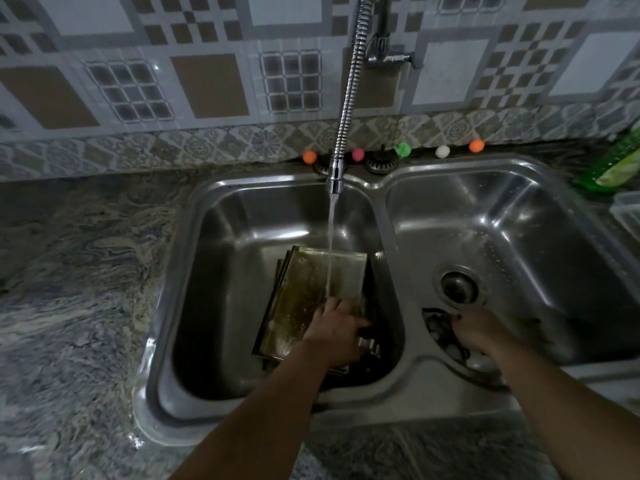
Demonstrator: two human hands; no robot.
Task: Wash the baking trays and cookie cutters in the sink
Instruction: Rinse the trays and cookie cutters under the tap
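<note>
A stained rectangular baking tray (304, 289) lies tilted on top of other trays in the left basin of the steel double sink (180, 306). Water runs from the flexible faucet (335, 174) onto the tray. My left hand (334, 332) rests flat on the tray's near right part, fingers spread. My right hand (476, 329) is in the right basin, closed over a dark scrubbing pad (438, 327) at the basin's near left corner. Small metal cutter-like pieces (372, 346) show just right of my left hand; they are too dark to identify.
The right basin has a round drain (459, 287). Several small coloured balls (358, 154) line the ledge behind the sink. A green bottle (616, 164) and a clear container (627, 213) stand at the right. Granite counter (79, 271) spreads to the left.
</note>
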